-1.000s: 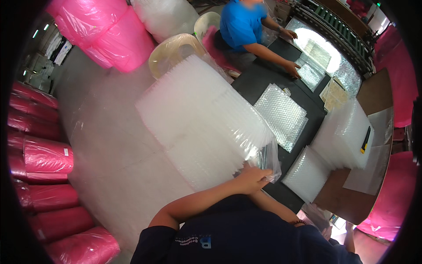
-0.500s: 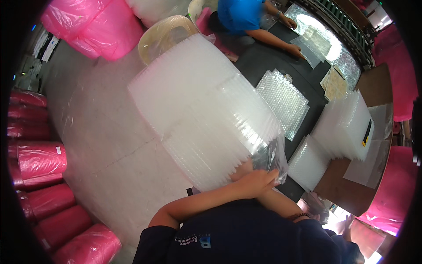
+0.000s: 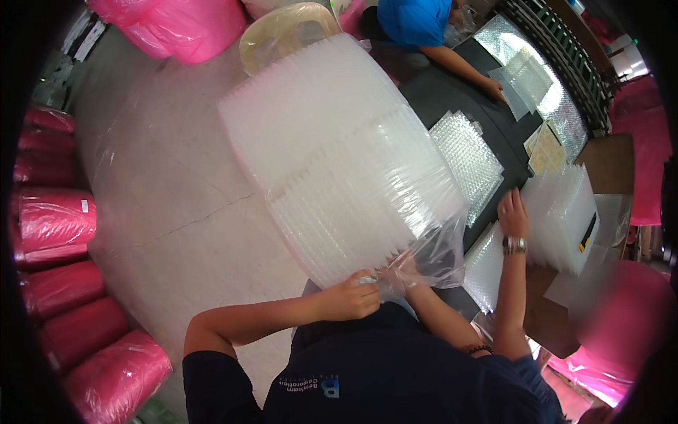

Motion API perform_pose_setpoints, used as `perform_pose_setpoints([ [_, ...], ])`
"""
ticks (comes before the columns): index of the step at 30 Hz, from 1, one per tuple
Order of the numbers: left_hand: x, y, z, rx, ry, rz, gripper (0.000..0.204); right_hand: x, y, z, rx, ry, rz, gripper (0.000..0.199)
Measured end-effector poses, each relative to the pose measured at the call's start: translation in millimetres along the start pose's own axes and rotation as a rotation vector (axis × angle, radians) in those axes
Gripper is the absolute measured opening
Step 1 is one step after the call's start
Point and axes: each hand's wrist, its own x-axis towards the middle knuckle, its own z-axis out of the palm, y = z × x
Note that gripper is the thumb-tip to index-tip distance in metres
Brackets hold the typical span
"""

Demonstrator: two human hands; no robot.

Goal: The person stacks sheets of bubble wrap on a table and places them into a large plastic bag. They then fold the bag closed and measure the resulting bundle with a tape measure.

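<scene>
A big clear plastic bag (image 3: 439, 244) is wrapped round a thick load of white bubble wrap sheets (image 3: 325, 162), stacked in rows in front of me. At the load's near end, my left hand (image 3: 357, 296) is closed on a gathered bit of the bag's film. Close beside it, my right hand (image 3: 405, 271) grips the loose mouth of the bag, its fingers partly veiled by the film. The sheets' edges lie just beyond both hands.
A black table (image 3: 424, 92) carries bubble wrap sheets (image 3: 467, 162) and a tall pouch stack (image 3: 558, 219) with a yellow-black cutter (image 3: 587, 233). A co-worker's watch-wearing hand (image 3: 513, 212) reaches in at right; a blue-shirted person (image 3: 415, 25) works beyond. Pink rolls (image 3: 56, 219) line the left.
My left hand has shifted left along the bag's near end, and the film now spreads between my hands and the load. A co-worker's hand has come in beside the pouch stack.
</scene>
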Motion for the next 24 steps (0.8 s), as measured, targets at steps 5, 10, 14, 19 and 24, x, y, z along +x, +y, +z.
perform_pose_setpoints([
  [5,34,-3,-9,-0.093,0.422,0.239,0.018,-31,6,23,-0.07,0.043,0.109,0.032],
  [10,61,0,-15,-0.121,0.406,0.278,0.021,-48,-25,45,0.078,-0.508,0.078,0.037],
  [14,76,0,-6,-0.226,0.437,0.304,0.02,-66,-33,53,0.229,-0.47,0.1,0.039],
  [19,86,4,10,-0.314,0.453,0.323,0.017,-81,-21,39,0.277,-0.37,0.092,0.041],
  [24,89,10,20,-0.379,0.481,0.326,0.016,-79,-18,42,0.296,-0.354,0.092,0.044],
])
